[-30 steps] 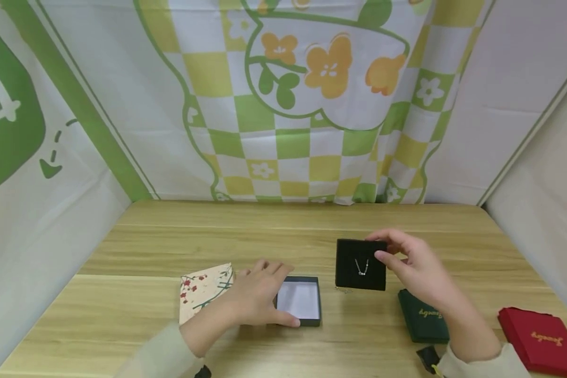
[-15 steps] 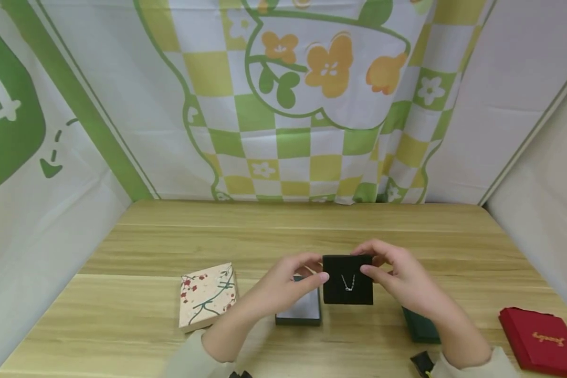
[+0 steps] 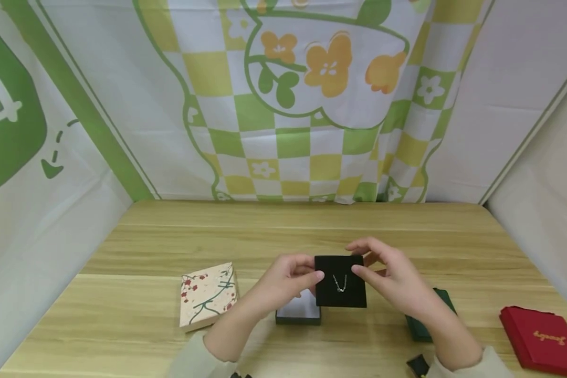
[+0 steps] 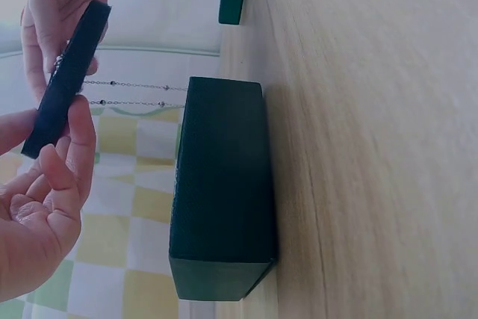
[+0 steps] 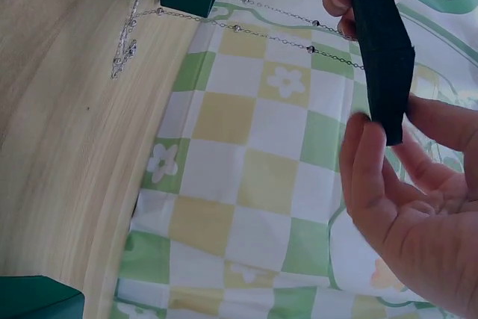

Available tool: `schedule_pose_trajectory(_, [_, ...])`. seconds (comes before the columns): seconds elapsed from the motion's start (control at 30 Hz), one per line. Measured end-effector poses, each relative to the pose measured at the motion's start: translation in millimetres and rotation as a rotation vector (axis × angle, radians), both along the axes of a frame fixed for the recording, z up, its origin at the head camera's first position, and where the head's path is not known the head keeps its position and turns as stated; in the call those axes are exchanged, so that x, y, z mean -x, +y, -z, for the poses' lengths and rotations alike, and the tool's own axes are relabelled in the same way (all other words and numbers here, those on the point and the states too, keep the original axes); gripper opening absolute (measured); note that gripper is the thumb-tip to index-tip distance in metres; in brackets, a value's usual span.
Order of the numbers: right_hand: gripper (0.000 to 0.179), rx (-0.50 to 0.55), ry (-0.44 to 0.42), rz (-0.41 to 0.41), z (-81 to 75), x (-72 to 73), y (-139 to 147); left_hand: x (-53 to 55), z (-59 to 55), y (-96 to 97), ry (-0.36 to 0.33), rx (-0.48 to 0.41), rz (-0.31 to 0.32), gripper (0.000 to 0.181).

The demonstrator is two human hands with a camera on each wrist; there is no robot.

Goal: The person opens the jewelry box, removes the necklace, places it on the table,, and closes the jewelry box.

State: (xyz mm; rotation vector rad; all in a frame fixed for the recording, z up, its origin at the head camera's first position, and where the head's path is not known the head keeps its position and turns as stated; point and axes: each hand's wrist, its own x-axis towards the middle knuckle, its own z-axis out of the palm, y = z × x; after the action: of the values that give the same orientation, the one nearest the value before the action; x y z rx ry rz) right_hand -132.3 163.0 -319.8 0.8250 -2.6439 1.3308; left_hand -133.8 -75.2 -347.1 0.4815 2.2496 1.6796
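Observation:
A black square jewellery pad [image 3: 340, 299] is held upright above the table between both hands, with a silver necklace [image 3: 341, 289] showing on its front. My left hand [image 3: 283, 283] pinches its left edge, thumb in front. On the opposite edge, my right hand [image 3: 394, 275] pinches near the upper corner. Behind the pad the necklace's thin beaded chain [image 5: 246, 1] hangs in two strands; its end reaches the tabletop in the right wrist view. Below and left of the pad stands an open dark green box [image 3: 298, 321] with a white inside, partly hidden by the left hand and pad.
A cream box with a floral print [image 3: 208, 296] lies on the left of the wooden table [image 3: 264, 231]. Under the right forearm lies a dark green jewellery case [image 3: 418, 328], partly covered. A red case [image 3: 543, 338] with gold lettering is at the far right.
My left hand has left the open box and taken the pad's left edge. With the right hand still gripping it, the pad has moved left and slightly down, towards the open box.

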Motion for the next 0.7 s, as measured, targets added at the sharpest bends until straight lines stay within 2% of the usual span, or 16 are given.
schedule_pose_trajectory(0.07, [0.028, -0.008, 0.055, -0.010, 0.8, -1.8, -1, 0.1, 0.5, -0.4, -0.011, -0.004, -0.009, 0.020])
schedule_pose_trajectory(0.13, [0.030, -0.053, 0.169, -0.037, 2.3, -3.7, -3, 0.5, 0.7, -0.6, -0.012, -0.007, -0.010, 0.019])
schedule_pose_trajectory(0.23, [0.033, -0.177, 0.368, -0.057, 3.9, -6.8, -7, 1.2, 0.7, -0.8, -0.009, -0.014, -0.010, 0.019])
schedule_pose_trajectory(0.3, [0.035, -0.257, 0.451, -0.051, 4.8, -8.8, -9, 1.1, 0.2, -1.1, -0.014, -0.025, -0.011, 0.019])
schedule_pose_trajectory(0.43, [0.035, -0.359, 0.490, -0.019, 5.1, -11.7, -12, 0.1, -0.8, -1.6, -0.027, -0.054, -0.010, 0.023])
schedule_pose_trajectory(0.7, [0.029, -0.419, 0.536, -0.011, 6.3, -13.8, -15, -2.0, 0.0, 0.2, -0.041, -0.065, 0.025, 0.019])
